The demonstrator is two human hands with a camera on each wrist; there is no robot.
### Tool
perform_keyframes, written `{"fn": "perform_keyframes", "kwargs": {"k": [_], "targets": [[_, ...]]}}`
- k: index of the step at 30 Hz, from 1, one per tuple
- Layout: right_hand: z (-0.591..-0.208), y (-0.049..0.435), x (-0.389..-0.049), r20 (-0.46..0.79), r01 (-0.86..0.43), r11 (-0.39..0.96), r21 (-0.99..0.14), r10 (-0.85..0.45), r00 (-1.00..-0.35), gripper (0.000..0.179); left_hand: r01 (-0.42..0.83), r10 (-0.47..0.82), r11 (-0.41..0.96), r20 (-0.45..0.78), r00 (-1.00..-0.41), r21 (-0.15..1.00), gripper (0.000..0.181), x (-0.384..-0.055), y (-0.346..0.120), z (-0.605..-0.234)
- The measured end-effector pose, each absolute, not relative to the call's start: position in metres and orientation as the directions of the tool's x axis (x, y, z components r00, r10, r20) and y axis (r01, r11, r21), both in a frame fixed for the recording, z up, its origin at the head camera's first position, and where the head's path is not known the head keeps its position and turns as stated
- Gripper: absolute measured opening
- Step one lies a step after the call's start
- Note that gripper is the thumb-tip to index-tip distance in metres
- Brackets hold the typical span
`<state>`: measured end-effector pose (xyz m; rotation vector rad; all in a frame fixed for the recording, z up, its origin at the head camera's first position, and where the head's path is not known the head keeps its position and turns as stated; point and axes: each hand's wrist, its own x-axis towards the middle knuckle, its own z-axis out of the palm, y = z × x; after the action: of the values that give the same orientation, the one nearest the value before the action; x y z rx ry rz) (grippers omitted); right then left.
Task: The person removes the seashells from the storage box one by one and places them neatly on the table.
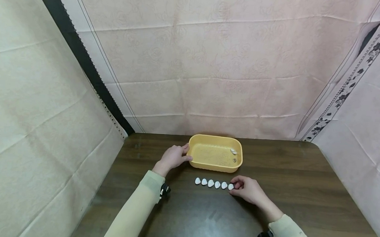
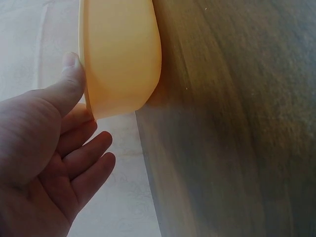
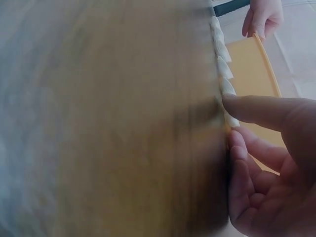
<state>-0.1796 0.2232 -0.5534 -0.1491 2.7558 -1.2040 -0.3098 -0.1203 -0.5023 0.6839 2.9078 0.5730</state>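
Observation:
A row of several small white shells (image 1: 210, 183) lies on the table, side by side and slightly apart. My right hand (image 1: 247, 190) pinches the rightmost shell (image 1: 231, 187) between thumb and forefinger, low at the tabletop. In the right wrist view that shell (image 3: 231, 120) shows between the thumb and fingertip, its neighbours lined up beyond it. Behind the row stands a yellow plastic basin (image 1: 214, 167). At its left end my left hand (image 1: 173, 156) grips the rim with thumb and forefinger; in the left wrist view the other fingers hang loosely below the basin (image 2: 121, 59).
Inside the basin, toward its right end, lie a few small pale shells (image 1: 234, 151). The brown wooden table (image 1: 300, 185) has its far edge just behind the basin. Pale cloth (image 1: 216, 74) hangs behind the table and along both sides.

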Motion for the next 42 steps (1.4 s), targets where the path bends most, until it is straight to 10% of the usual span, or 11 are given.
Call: {"fn": "perform_keyframes", "kwargs": {"k": [23,42], "targets": [[-0.479,0.223,-0.221,0.030,-0.117,0.500,-0.858,-0.179,-0.983,0.032,0.406,0.451,0.815,-0.012,-0.892,0.414,0.071,-0.314,-0.123,-0.506],[-0.501,0.191,-0.301,-0.049,-0.055,0.551,-0.833,-0.174,-0.984,0.047,0.405,0.452,0.811,-0.013,-0.892,0.423,0.068,-0.312,-0.123,-0.505]]}}
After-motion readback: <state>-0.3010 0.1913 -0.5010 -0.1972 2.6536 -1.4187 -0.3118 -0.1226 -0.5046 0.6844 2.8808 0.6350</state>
